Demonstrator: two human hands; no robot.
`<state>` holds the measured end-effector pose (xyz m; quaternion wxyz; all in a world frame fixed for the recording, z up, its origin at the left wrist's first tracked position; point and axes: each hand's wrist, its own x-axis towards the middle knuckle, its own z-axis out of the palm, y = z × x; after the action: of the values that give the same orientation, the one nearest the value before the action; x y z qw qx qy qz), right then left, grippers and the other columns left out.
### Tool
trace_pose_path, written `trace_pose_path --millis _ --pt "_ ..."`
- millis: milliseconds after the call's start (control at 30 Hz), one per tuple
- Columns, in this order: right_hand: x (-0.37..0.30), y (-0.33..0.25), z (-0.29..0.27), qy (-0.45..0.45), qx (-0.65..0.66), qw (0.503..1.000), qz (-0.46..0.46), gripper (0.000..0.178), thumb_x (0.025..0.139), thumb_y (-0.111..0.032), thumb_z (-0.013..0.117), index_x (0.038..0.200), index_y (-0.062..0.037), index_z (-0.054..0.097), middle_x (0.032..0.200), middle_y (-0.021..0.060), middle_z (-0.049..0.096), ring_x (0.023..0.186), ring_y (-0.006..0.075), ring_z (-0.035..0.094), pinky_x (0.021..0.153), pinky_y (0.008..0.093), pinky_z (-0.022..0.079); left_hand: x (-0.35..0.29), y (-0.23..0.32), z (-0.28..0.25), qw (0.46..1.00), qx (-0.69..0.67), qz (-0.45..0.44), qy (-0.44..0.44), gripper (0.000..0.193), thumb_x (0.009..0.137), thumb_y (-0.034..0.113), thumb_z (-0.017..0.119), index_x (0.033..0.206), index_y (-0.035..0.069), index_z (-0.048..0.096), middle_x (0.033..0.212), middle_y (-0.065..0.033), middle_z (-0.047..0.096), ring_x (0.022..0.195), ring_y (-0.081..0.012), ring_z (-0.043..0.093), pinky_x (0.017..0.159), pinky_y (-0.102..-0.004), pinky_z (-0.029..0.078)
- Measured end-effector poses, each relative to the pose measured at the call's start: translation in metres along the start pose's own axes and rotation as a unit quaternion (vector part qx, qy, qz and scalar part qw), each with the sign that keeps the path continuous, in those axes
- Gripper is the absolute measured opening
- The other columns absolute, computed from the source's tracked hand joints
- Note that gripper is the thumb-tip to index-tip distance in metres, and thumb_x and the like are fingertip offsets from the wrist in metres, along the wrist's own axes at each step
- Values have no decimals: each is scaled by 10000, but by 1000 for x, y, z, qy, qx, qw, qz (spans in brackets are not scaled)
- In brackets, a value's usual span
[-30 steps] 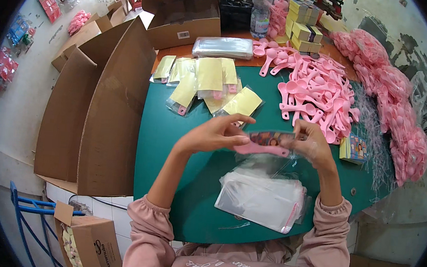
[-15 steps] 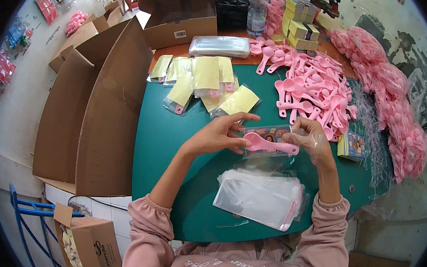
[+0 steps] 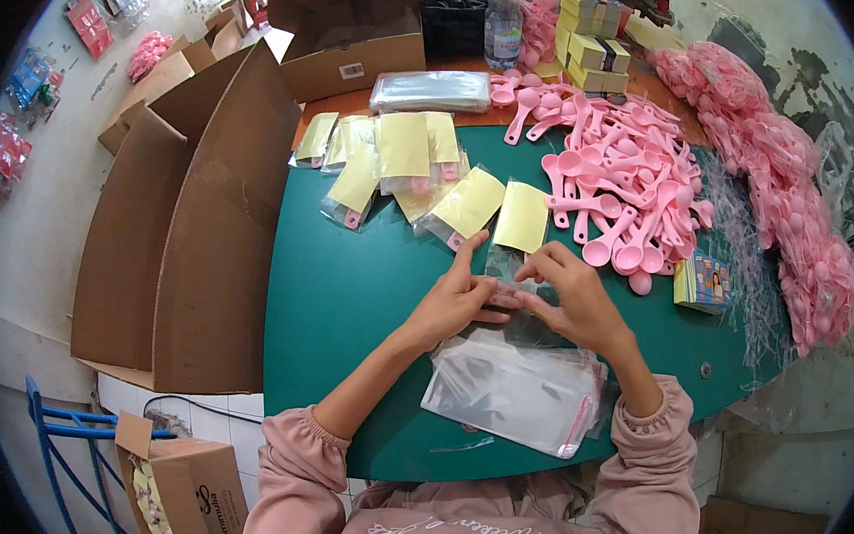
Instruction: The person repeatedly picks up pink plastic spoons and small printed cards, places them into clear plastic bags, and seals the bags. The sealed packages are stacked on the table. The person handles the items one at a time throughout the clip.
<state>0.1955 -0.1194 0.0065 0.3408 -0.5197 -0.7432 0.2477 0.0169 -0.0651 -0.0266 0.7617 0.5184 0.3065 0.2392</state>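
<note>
A clear plastic bag (image 3: pixel 506 260) with a yellow-backed card (image 3: pixel 524 217) in it lies on the green table top, its card end pointing away from me. At the bag's near end, my left hand (image 3: pixel 457 297) holds the film between thumb and fingers, its index finger stretched forward. My right hand (image 3: pixel 582 301) pinches the same end from the other side, fingers curled. The pink spoon inside is mostly hidden beneath the card. Just nearer to me rests a stack of flat clear bags (image 3: pixel 517 395).
Beyond my hands lie several filled bags (image 3: pixel 401 150). Loose pink spoons (image 3: pixel 634 183) are heaped at right, beside a small stack of printed cards (image 3: pixel 704 282). Tall cardboard boxes (image 3: pixel 220 221) border the left side. Bundled pink spoons (image 3: pixel 776 164) in film line the right.
The bag with the spoon and card has been turned over and put down farther off, yellow side up. Both hands have moved to its near end.
</note>
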Motion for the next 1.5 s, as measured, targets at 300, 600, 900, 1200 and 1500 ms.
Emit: trace_pose_path --millis 300,600,900,1200,1500 --pt "1 -4 23 19 -92 994 -60 218 681 -78 643 852 -46 513 841 102 480 808 267 505 720 366 401 1 5 -4 994 -83 -54 -39 601 943 265 374 1402 154 2 1038 -158 557 950 -212 586 855 -332 473" --pt "-3 -10 25 3 -160 977 -143 166 689 -82 625 781 -50 491 772 87 471 734 252 470 684 355 364 1 -7 6 995 -76 -44 39 606 855 56 372 1400 152 125 818 -59 561 717 -120 585 681 -254 495" --pt "1 -14 -23 -198 139 970 -31 150 802 -150 590 786 -29 503 763 58 470 701 161 458 664 288 386 0 5 6 995 -84 3 45 571 838 5 311 1375 131 165 827 -80 578 750 -150 612 728 -287 523" --pt "34 99 -197 151 -201 956 152 179 784 -155 578 885 -11 544 869 102 557 847 171 538 777 299 430 12 0 -11 977 -179 -39 -105 351 883 16 274 1208 30 405 1123 -166 544 1015 -250 569 852 -314 484" --pt "6 9 -49 -16 -62 998 -4 552 642 -7 653 1140 -36 417 1030 118 435 961 255 480 822 329 411 2 10 -11 965 -217 -52 -139 294 930 117 364 1186 -19 415 1201 -177 488 1104 -258 511 926 -347 443"
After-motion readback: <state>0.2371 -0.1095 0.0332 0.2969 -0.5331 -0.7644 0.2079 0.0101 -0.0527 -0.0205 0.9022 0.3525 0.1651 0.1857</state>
